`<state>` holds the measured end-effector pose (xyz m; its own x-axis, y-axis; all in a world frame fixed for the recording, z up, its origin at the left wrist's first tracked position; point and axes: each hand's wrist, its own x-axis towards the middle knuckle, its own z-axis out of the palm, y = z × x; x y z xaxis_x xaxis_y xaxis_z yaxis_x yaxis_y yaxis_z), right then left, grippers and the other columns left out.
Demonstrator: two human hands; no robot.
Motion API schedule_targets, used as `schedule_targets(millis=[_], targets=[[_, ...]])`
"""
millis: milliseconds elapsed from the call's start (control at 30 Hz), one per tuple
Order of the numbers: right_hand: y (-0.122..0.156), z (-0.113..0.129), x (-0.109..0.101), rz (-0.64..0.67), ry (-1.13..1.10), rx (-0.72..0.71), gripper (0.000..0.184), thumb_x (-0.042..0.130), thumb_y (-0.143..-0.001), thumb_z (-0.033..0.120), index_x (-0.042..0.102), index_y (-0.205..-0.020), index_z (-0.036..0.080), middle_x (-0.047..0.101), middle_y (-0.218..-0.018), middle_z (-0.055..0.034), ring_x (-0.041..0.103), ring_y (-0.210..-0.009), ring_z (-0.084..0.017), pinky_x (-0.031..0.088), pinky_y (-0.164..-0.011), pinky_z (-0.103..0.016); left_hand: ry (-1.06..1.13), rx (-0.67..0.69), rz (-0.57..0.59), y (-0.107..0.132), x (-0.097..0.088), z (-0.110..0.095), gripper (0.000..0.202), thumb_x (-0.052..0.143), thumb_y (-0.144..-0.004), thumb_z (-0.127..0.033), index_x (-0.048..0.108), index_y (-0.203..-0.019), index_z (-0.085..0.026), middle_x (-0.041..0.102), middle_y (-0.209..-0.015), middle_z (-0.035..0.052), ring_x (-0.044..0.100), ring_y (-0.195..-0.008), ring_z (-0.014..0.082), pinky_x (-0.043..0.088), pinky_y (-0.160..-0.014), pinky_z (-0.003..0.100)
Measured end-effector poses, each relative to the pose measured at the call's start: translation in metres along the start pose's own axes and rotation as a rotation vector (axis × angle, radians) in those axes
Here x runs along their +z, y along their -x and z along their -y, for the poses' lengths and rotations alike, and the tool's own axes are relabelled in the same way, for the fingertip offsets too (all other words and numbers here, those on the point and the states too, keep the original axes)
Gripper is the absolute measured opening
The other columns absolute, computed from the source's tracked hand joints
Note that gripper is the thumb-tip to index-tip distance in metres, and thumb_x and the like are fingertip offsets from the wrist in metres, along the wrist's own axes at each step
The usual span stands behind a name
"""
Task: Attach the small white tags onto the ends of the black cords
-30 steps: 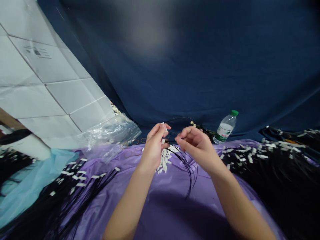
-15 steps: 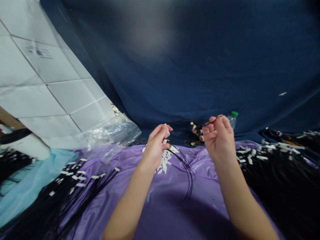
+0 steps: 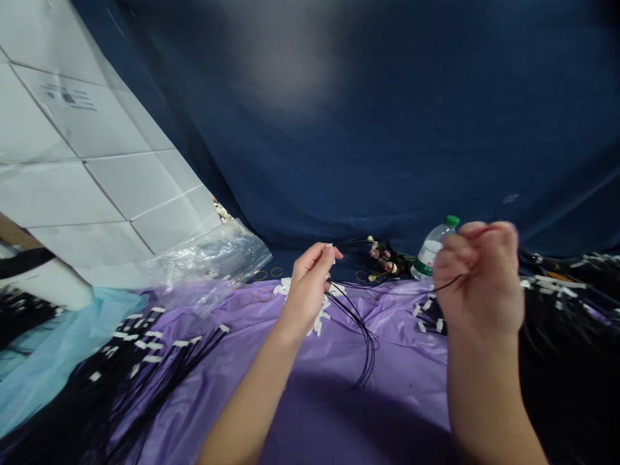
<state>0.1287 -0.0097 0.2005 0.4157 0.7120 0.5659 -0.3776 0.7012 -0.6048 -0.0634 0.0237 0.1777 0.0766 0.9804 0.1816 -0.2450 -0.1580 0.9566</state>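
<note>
My left hand (image 3: pixel 307 290) is pinched on a small white tag near its fingertips and also grips a bundle of thin black cords (image 3: pixel 361 329) that droop onto the purple sheet (image 3: pixel 310 400). Raised at the right, my right hand (image 3: pixel 479 278) is closed in a loose fist on a single black cord (image 3: pixel 448 284) that pokes out to its left. A small heap of white tags (image 3: pixel 320 310) lies on the sheet just below my left hand.
Heaps of black cords with white tags lie at left (image 3: pixel 135 368) and right (image 3: pixel 571 316). A clear plastic bag (image 3: pixel 213 258) sits behind left. A green-capped water bottle (image 3: pixel 433 248) and small flowers (image 3: pixel 385 258) stand before the dark blue backdrop (image 3: pixel 387 129).
My right hand has pulled away from the left, first up and then far to the right, drawing one black cord with it. The left hand stayed in place.
</note>
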Motion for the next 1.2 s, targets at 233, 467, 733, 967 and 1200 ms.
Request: schedule_targets(millis=[233, 467, 733, 967, 1200], targets=[[0.032, -0.025, 0.026, 0.254, 0.712, -0.111, 0.017, 0.071, -0.074, 0.013, 0.060, -0.084, 0.021, 0.070, -0.075, -0.0006, 0.066, -0.064, -0.014, 0.052, -0.053, -0.025, -0.019, 0.042, 0.031, 0.007, 0.005, -0.004, 0.026, 0.063, -0.083, -0.044, 0.066, -0.079, -0.019, 0.047, -0.076, -0.0005, 0.039, -0.055, 0.0054, 0.024, -0.044, 0.016], [0.035, -0.025, 0.026, 0.213, 0.653, -0.096, 0.022, 0.070, -0.075, 0.015, 0.050, -0.079, 0.022, 0.070, -0.076, -0.0008, 0.066, -0.067, -0.014, 0.051, -0.053, -0.025, -0.009, 0.058, 0.071, 0.010, 0.007, -0.007, 0.025, 0.065, -0.081, -0.045, 0.068, -0.078, -0.020, 0.049, -0.074, 0.0003, 0.040, -0.054, 0.0068, 0.024, -0.044, 0.017], [0.034, -0.021, 0.025, 0.231, 0.649, -0.072, 0.022, 0.070, -0.075, 0.014, 0.050, -0.080, 0.022, 0.069, -0.075, 0.0001, 0.064, -0.062, -0.013, 0.048, -0.048, -0.023, -0.026, 0.060, 0.110, 0.014, 0.007, -0.007, 0.025, 0.062, -0.084, -0.045, 0.070, -0.084, -0.022, 0.055, -0.079, 0.0019, 0.041, -0.056, 0.0077, 0.027, -0.045, 0.018], [0.034, -0.019, 0.024, 0.232, 0.642, -0.052, 0.020, 0.071, -0.076, 0.017, 0.052, -0.080, 0.021, 0.069, -0.075, -0.0002, 0.064, -0.064, -0.013, 0.050, -0.051, -0.024, -0.056, 0.080, 0.110, 0.016, 0.006, -0.008, 0.022, 0.062, -0.084, -0.043, 0.071, -0.088, -0.023, 0.062, -0.086, 0.0034, 0.043, -0.059, 0.0086, 0.032, -0.048, 0.018], [0.035, -0.017, 0.025, 0.210, 0.579, -0.045, 0.023, 0.072, -0.076, 0.017, 0.050, -0.080, 0.022, 0.069, -0.076, 0.0000, 0.064, -0.063, -0.013, 0.049, -0.051, -0.024, -0.040, 0.105, 0.142, 0.016, 0.005, -0.008, 0.021, 0.061, -0.085, -0.042, 0.070, -0.088, -0.023, 0.061, -0.083, 0.0028, 0.039, -0.055, 0.0080, 0.029, -0.046, 0.019]])
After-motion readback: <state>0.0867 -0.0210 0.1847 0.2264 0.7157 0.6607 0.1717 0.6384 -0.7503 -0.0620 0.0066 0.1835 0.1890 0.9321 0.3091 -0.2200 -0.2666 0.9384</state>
